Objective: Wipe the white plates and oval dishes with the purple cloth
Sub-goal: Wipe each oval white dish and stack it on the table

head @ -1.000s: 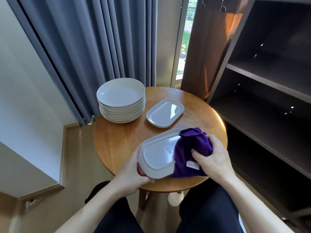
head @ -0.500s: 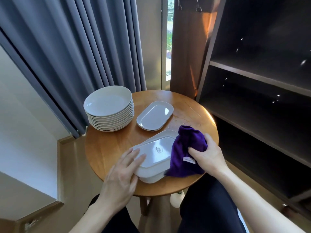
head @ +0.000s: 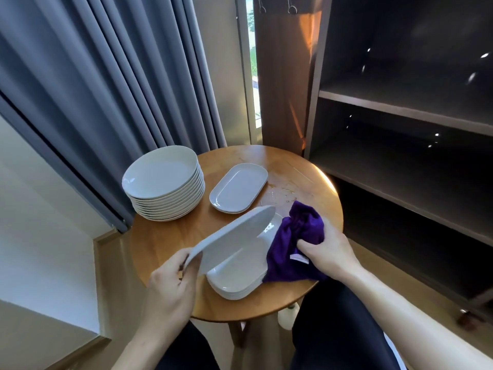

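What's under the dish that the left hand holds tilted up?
A stack of oval dishes, with the purple cloth over its right edge. The raised dish hides the stack's far left side.

1. Round wooden table (head: 165, 236), centre of view; water droplets (head: 282, 192) on far right part of top
2. Grey pleated curtain (head: 106, 89), hanging behind table on left
3. Narrow window strip (head: 253, 62), between curtain and brown wood panel (head: 282, 89)
4. Two metal hooks (head: 292, 6), at top of panel
5. Dark open shelving unit (head: 400, 110), just beside table on right
6. White bottle (head: 288, 316), below near table edge, partly hidden
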A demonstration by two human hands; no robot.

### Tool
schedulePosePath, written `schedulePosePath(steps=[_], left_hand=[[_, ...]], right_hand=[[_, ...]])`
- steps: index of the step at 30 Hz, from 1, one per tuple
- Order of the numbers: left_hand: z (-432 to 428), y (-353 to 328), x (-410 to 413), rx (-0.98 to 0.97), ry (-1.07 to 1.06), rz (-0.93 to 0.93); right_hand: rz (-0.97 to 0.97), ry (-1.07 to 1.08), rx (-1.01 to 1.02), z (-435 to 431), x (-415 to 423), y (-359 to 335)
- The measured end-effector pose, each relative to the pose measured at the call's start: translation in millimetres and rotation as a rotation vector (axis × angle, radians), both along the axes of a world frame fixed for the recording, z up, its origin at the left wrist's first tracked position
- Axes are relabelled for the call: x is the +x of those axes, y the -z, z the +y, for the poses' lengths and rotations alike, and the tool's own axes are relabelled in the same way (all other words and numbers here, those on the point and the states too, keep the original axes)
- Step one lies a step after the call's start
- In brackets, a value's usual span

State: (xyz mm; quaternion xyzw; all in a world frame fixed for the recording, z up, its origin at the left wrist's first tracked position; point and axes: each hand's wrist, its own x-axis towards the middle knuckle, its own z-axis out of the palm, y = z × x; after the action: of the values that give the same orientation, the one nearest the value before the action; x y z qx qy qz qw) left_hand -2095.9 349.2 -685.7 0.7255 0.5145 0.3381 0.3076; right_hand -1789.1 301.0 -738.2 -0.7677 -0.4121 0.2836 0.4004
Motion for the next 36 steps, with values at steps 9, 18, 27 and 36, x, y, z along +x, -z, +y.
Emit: schedulePosePath(steps=[9,18,27,36], left_hand=[[13.4,1.5,-3.6,-0.701,-0.026,-0.530],[52.6,2.6,18.7,-0.794,-0.111,-0.668],[98.6,-5.3,60.1,-0.866,-0.116,-0.709],[132.5,7.7,90.1,-0.829,-0.266,-0.712]], right_hand=[[0.003,0.000,-0.021,0.8,1.2,1.4],[0.005,0.000,-0.045,1.2,2.4,1.1],[0.017,0.027,-0.066,-1.5,-0.9,-2.2],[0.014,0.007,-0.048,-3.6,-1.3,-7.1]])
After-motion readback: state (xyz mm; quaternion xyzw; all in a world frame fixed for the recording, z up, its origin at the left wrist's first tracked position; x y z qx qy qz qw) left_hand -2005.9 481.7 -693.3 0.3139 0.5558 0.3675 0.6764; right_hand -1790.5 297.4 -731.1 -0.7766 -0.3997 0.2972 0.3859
